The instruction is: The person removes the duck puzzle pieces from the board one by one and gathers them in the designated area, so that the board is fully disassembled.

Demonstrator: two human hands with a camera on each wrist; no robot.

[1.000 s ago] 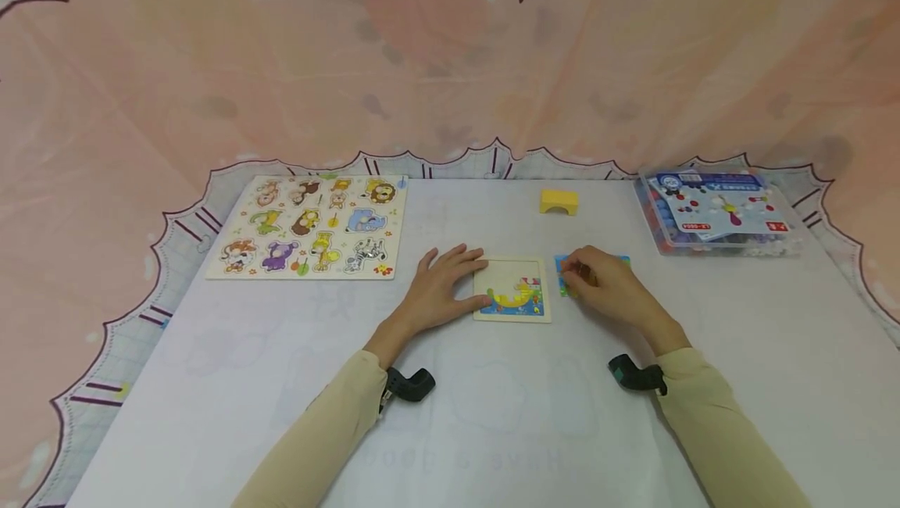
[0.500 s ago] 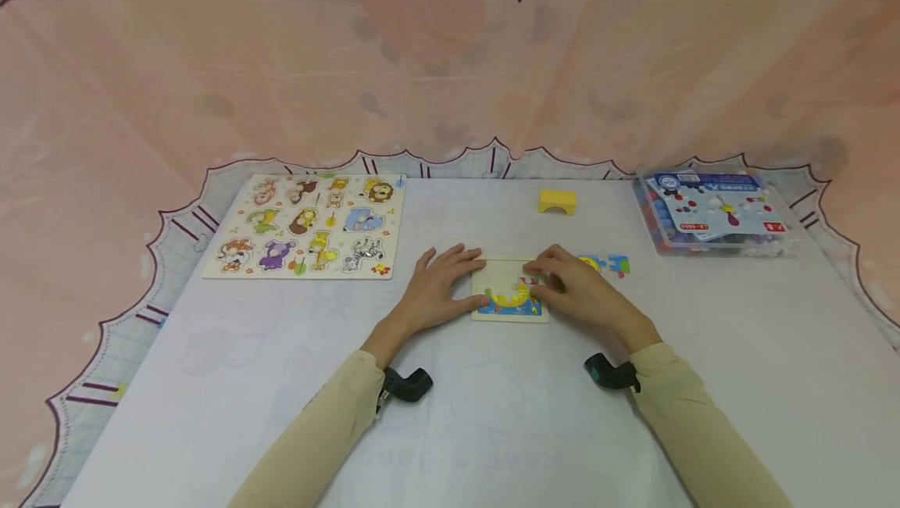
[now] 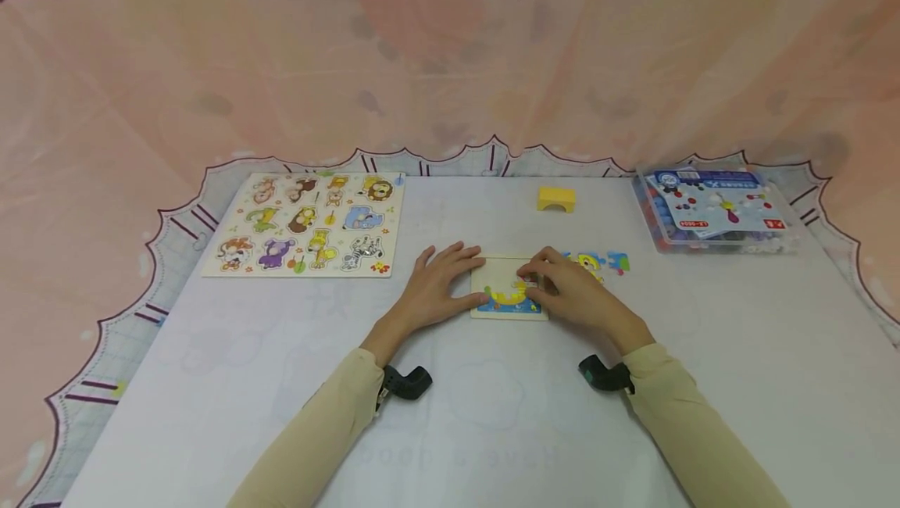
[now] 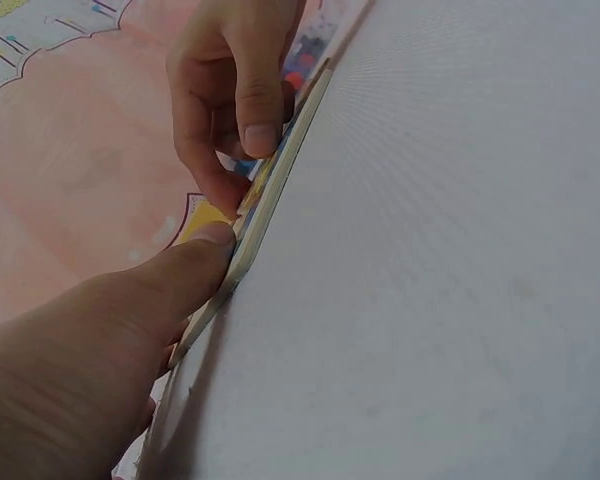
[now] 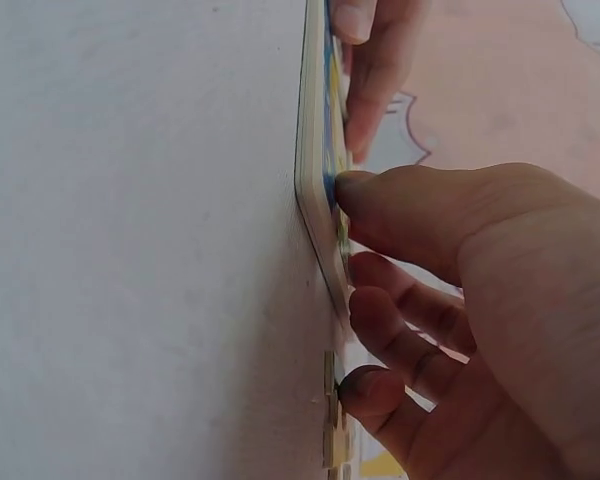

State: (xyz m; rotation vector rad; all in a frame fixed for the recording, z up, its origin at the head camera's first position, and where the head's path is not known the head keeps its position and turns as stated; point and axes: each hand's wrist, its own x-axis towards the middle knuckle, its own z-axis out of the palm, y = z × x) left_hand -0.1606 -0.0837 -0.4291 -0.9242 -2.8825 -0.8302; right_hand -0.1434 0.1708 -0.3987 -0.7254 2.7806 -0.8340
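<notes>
On the surface point(image 3: 422, 445), mid-scene, puzzle tray point(image 3: 495, 272) w/ L hand point(image 3: 436, 295) spread at left edge, R hand point(image 3: 575, 290) apparently pinching puzzle piece point(image 3: 526, 280) at right; could jam if rotated wrong, or tray skids if L (thumb's on rim) eases

From my remote seat, head view: wearer in long sleeves, plain beige-khaki. Left sleeve point(image 3: 316, 422) fairly smooth, faint creases along the forearm; right sleeve point(image 3: 692, 414) a little more rumpled near the cuff. Both cuffs end at the wrist, left hand point(image 3: 439, 289) and right hand point(image 3: 578, 291) bare beyond. At each cuff I note a stubby black unit, bent like an elbow pipe. Left unit point(image 3: 409, 383): small pale bit at its base, too small to read. Right unit point(image 3: 603, 374): dull green patch near its free end.
</notes>
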